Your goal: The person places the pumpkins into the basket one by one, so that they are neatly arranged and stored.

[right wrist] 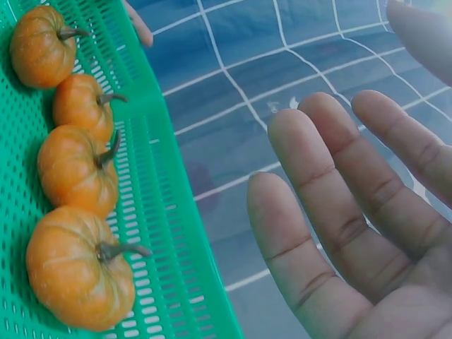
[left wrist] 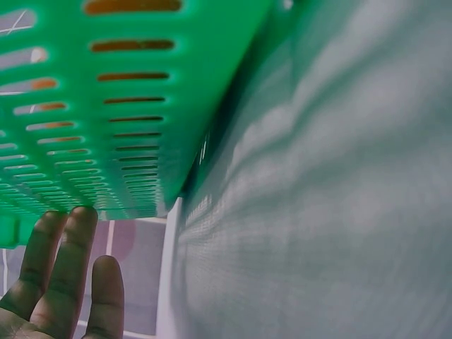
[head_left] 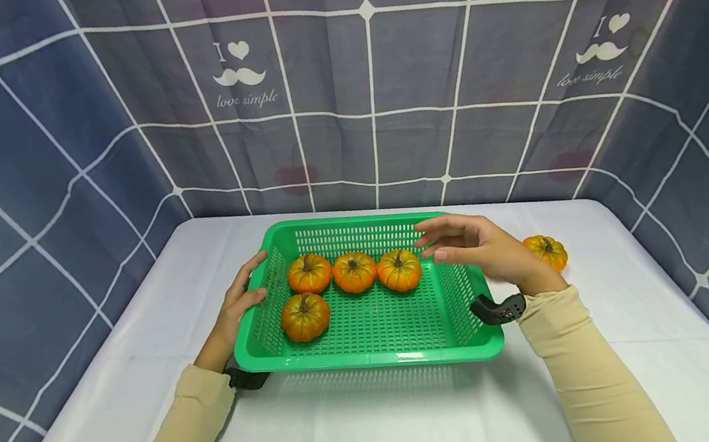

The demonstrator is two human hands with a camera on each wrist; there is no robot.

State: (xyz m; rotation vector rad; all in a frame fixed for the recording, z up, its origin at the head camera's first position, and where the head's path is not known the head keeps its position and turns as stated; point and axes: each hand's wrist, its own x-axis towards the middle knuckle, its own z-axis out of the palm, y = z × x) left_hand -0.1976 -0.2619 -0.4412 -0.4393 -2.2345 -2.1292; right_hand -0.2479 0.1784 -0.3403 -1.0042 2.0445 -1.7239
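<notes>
A green plastic basket (head_left: 373, 359) with slotted sides stands before me. Several small orange pumpkins (head_left: 354, 272) lie in its left and middle part, stems upward. My left hand (head_left: 239, 307) holds the basket's left rim, thumb over the edge and fingers along the outer wall; the left wrist view shows the fingertips (left wrist: 83, 215) at the slotted side. Above the right end of the basket hovers my right hand (head_left: 475, 246), fingers loosely bent and palm bare in the right wrist view. One more pumpkin (head_left: 547, 252) lies outside, on the cloth beyond my right wrist, partly covered by it.
A white cloth (head_left: 356, 437) covers the table under the basket. Behind and on both sides hang dark grey-blue curtains (head_left: 327, 60) with white grid lines, meeting the table's back edge. A black strap device (head_left: 499, 309) sits on my right wrist.
</notes>
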